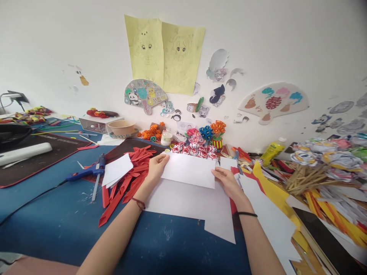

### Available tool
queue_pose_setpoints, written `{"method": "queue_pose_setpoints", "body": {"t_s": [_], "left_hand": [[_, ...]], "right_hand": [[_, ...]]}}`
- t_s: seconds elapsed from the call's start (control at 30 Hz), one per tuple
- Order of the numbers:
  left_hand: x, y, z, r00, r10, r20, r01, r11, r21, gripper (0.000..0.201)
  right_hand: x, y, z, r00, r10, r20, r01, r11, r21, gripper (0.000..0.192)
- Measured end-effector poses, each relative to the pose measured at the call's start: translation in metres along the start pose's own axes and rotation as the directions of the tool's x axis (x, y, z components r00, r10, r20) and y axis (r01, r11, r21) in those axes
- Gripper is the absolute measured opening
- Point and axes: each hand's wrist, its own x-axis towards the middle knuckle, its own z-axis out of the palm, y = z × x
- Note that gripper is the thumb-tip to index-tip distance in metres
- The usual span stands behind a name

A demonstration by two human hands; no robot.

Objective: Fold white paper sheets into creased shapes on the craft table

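White sheet (189, 170) lay long axis left-right above the desk (65, 221), between both hands: left hand (156, 166) fingers pinched its left edge, right hand (226, 181) fingers its right edge, equally near.

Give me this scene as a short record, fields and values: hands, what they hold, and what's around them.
left hand: grips the left edge of the white paper
right hand: grips the paper's right edge
paper state: folded, lifted over larger white sheets
left of hands: red paper strips, small white sheets, blue glue gun
behind: paper flowers, glue bottle, bowl
right: yellow paper, sticks
surface: blue table
wall: yellow drawings
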Motion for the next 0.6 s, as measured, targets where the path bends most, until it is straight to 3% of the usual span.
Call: {"method": "queue_pose_setpoints", "body": {"t_s": [0.13, 0.2, 0.3, 0.4, 0.5, 0.6], "left_hand": [[-0.002, 0.003, 0.001, 0.998, 0.041, -0.041, -0.031, 0.977, 0.209, 0.04], [-0.008, 0.009, 0.005, 0.98, 0.191, -0.052, -0.148, 0.884, 0.444, 0.04], [-0.022, 0.024, 0.013, 0.888, 0.442, 0.13, -0.384, 0.553, 0.74, 0.057], [-0.037, 0.037, 0.021, 0.771, 0.498, 0.396, -0.586, 0.313, 0.747, 0.063], [-0.047, 0.043, 0.027, 0.662, 0.51, 0.549, -0.697, 0.149, 0.701, 0.063], [-0.05, 0.041, 0.032, 0.596, 0.503, 0.626, -0.741, 0.043, 0.671, 0.067]], "right_hand": [[-0.001, 0.003, -0.002, 1.0, -0.027, -0.014, 0.027, 1.0, 0.001, 0.028], [-0.002, 0.003, -0.001, 0.999, -0.028, -0.019, 0.028, 1.0, -0.003, 0.028], [-0.002, 0.002, -0.001, 0.999, -0.034, -0.026, 0.034, 0.999, -0.019, 0.03], [-0.002, 0.001, -0.002, 0.996, -0.072, -0.044, 0.07, 0.996, -0.048, 0.032], [-0.001, 0.0, -0.003, 0.992, -0.101, -0.078, 0.096, 0.993, -0.063, 0.034], [-0.002, -0.001, -0.004, 0.99, -0.108, -0.094, 0.102, 0.993, -0.066, 0.035]]}}
